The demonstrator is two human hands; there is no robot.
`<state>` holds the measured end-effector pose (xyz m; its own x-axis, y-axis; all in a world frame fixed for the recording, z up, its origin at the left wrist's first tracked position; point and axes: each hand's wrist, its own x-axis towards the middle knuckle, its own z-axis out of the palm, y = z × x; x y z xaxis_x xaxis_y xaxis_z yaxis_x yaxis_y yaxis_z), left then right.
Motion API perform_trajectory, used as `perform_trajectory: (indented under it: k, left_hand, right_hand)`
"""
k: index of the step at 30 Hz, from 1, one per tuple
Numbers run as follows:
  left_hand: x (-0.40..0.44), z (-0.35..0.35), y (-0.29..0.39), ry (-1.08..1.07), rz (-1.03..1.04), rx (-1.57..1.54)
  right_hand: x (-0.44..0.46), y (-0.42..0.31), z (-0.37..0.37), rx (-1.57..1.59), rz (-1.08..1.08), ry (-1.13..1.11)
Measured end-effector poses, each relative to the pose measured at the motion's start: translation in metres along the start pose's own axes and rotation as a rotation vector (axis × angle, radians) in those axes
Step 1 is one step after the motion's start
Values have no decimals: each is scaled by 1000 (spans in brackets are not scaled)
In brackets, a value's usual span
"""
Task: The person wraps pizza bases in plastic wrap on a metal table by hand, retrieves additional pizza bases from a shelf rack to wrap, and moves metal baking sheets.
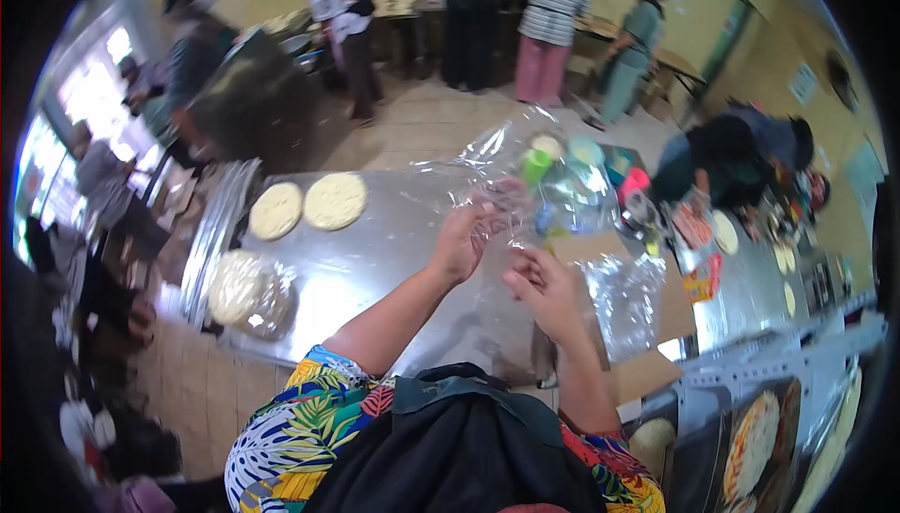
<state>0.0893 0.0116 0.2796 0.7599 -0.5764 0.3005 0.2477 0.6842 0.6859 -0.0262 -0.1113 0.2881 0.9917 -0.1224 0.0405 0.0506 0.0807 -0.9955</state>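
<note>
A clear plastic bag (497, 152) stretches up and away from my hands above the metal table (366, 269). My left hand (466, 239) is closed on the bag, with the film covering part of its fingers. My right hand (544, 290) has its fingers curled in a pinch at the bag's lower edge. To the left lie two flat, pale dough rounds (335, 201), side by side on the metal. Nearer to me, at the table's left corner, more dough sits inside a clear plastic bag (248, 293).
Right of my hands, an open cardboard box (670, 297) holds clear plastic bags (623, 302). Beyond it stand a green cup (535, 166) and a pink container (635, 183). A person (741, 152) bends over the table at right. A rack with topped flatbreads (752, 443) is at lower right.
</note>
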Motion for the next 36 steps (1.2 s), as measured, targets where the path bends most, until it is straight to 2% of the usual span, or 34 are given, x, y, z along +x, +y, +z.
perform_trajectory:
  k: [1, 3, 4, 6, 9, 10, 12, 13, 15, 16, 18, 19, 21, 23, 25, 26, 28, 29, 30, 31, 32, 33, 34, 35, 36]
  left_hand:
    - [-8, -18, 14, 15, -5, 102]
    - [-29, -41, 38, 110, 13, 168]
    - [-40, -48, 47, 171, -27, 196]
    - [-61, -52, 63, 231, -67, 217]
    - [-87, -56, 83, 225, -117, 297]
    - [-95, -66, 89, 80, -81, 171]
    - [-106, -76, 116, -126, -19, -11]
    - [-105, -89, 118, -109, 0, -7]
    - [-107, -121, 101, 169, 294, -200]
    - [-113, -114, 96, 368, 298, -91]
    - [-129, -80, 88, 471, 245, -161]
    - [-138, -64, 91, 558, 185, -234]
    - [-156, -62, 98, 479, 164, -251]
    - [-163, -68, 105, 406, 137, -262]
    - [-162, -81, 109, 500, 180, 319]
    - [-163, -88, 111, 495, 164, 318]
    - [-155, -105, 122, 685, 271, 227]
    - [-150, -119, 133, 775, 243, 42]
    - [-149, -129, 148, 852, 232, -62]
    - [-150, -139, 153, 849, 216, -63]
    - [-152, -150, 155, 756, 192, 34]
    - [-154, -152, 158, 661, 167, 130]
    - [-156, -152, 155, 580, 165, 178]
    - [-157, -150, 150, 577, 151, 172]
    - [-155, -146, 143, 624, 150, 245]
  right_hand:
    - [-2, -7, 1, -2, 0, -51]
    - [-9, -15, 6, -362, -332, -14]
    - [-5, -25, 20, -354, -333, -33]
    - [15, -47, 42, -772, -1007, 163]
    - [40, -23, 93, -712, -875, 36]
    - [36, -18, 107, -716, -877, 26]
    - [30, -12, 134, -357, -538, -109]
    - [34, -8, 146, -355, -540, -135]
    - [39, 5, 173, -332, -616, 9]
    - [41, 10, 191, -326, -607, -8]
    - [48, 16, 224, -501, -790, 80]
    - [48, 22, 231, -499, -789, 85]
    - [51, 34, 241, -671, -871, 99]
    - [53, 39, 251, -565, -867, 52]
    - [53, 41, 266, -236, -619, 79]
    - [54, 43, 270, -237, -610, 94]
    - [64, 48, 272, -102, -695, 235]
    - [70, 50, 263, -108, -693, 251]
    - [75, 53, 246, -62, -511, 255]
    - [74, 50, 241, -12, -327, 258]
    - [71, 51, 243, 255, -221, 266]
    - [68, 54, 244, 254, -216, 280]
    - [65, 57, 244, 396, -123, 288]
    - [61, 61, 243, 535, -31, 294]
    - [59, 68, 252, 533, -29, 309]
